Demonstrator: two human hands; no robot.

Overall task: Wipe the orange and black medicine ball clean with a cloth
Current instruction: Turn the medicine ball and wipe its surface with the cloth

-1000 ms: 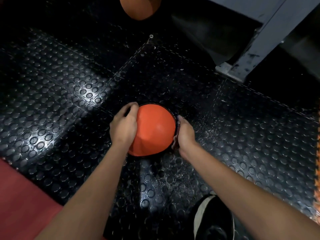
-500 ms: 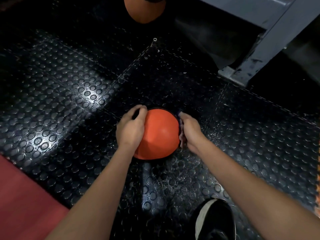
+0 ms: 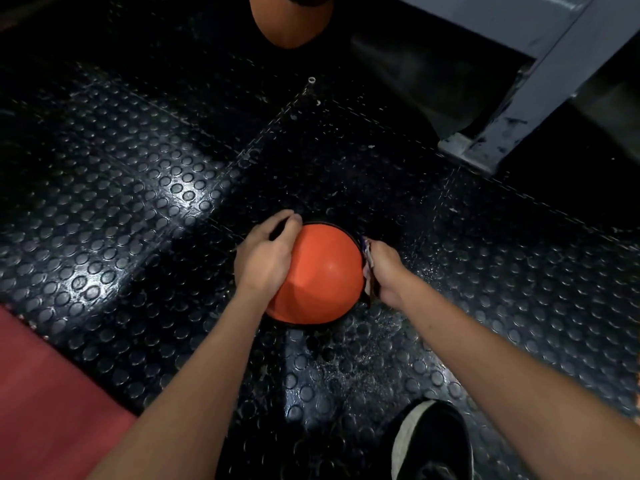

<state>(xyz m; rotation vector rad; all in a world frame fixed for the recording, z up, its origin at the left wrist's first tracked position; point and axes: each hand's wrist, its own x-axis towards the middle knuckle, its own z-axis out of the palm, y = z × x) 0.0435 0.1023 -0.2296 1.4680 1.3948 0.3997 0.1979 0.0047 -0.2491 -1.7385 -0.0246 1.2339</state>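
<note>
The orange and black medicine ball (image 3: 322, 275) sits on the black studded floor, its orange panel facing up. My left hand (image 3: 265, 256) grips the ball's left side, fingers curled over its far top edge. My right hand (image 3: 384, 271) holds a small cloth (image 3: 367, 268) against the ball's right side; only a thin strip of cloth shows between the hand and the ball. The black parts of the ball are mostly hidden against the dark floor.
A second orange ball (image 3: 291, 19) lies at the top edge. A grey metal frame leg (image 3: 485, 147) stands at the upper right. A red mat (image 3: 45, 393) covers the lower left. My black shoe (image 3: 433, 441) is at the bottom right.
My right hand with the cloth has slid up along the ball's right side. My left hand keeps its grip on the left side. The view has shifted slightly.
</note>
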